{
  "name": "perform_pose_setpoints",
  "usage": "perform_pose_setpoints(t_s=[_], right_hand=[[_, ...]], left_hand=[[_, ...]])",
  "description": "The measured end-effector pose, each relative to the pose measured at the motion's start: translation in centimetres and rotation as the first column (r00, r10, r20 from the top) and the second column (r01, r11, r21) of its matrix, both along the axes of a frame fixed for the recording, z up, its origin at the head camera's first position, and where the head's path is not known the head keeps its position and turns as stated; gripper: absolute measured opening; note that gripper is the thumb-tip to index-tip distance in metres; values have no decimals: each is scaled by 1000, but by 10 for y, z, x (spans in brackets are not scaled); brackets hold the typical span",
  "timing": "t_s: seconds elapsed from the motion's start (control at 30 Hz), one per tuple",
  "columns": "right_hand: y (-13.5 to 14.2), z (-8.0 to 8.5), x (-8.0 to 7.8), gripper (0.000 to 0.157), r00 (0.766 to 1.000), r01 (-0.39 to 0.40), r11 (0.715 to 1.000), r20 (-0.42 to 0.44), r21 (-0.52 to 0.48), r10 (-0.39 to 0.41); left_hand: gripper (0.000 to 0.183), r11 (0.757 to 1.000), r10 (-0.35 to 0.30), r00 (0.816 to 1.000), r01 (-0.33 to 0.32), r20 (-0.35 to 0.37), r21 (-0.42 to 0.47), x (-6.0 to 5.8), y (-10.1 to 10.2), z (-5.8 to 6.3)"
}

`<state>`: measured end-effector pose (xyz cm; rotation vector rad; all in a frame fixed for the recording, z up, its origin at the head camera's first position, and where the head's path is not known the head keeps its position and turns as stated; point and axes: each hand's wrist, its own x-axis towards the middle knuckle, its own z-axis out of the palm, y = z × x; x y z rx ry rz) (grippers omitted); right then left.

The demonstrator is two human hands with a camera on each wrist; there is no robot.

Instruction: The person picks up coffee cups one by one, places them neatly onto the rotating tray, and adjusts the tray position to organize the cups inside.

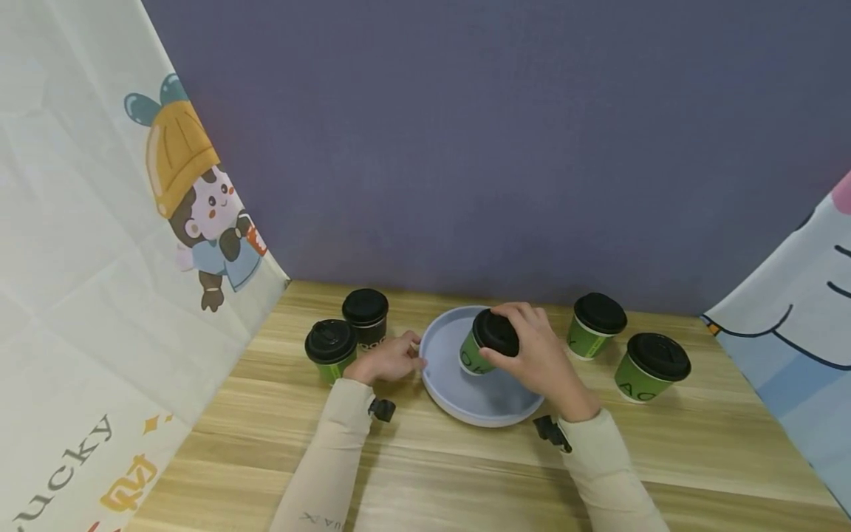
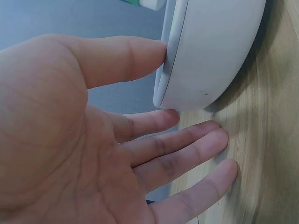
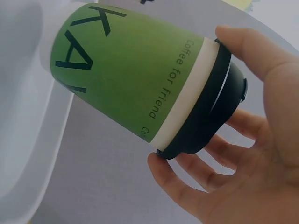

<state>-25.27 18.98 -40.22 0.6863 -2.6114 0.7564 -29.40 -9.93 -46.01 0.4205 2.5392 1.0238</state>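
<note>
My right hand (image 1: 541, 358) grips a green paper coffee cup (image 1: 473, 357) by its black lid (image 3: 205, 112), thumb on one side and fingers on the other. The cup is over the round pale-blue tray (image 1: 445, 384); I cannot tell whether its base touches the tray. In the right wrist view, dark letters and "Coffee for friend" show on the green cup (image 3: 121, 70). My left hand (image 1: 391, 357) is at the tray's left edge. Its thumb touches the rim of the tray (image 2: 210, 56), and the other fingers extend loosely beside and below it.
Left of the tray stand a dark lidded cup (image 1: 366, 314) and a green lidded cup (image 1: 331, 347), close together. Two more green cups, one farther back (image 1: 588, 336) and one nearer (image 1: 641, 377), stand to the right. A grey-blue partition (image 1: 465, 148) rises behind the wooden table (image 1: 452, 473).
</note>
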Motion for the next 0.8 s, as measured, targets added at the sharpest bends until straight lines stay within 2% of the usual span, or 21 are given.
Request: perform_pose_setpoints(t_s=[0.37, 0.8], right_hand=[[-17, -8, 1, 69, 999, -44, 999, -27, -26, 43], [-32, -15, 4, 67, 996, -84, 996, -33, 2, 84]], left_hand=[[42, 1000, 1, 1000, -1, 7, 22, 0, -2, 0], [40, 1000, -9, 1000, 9, 15, 23, 0, -4, 0]])
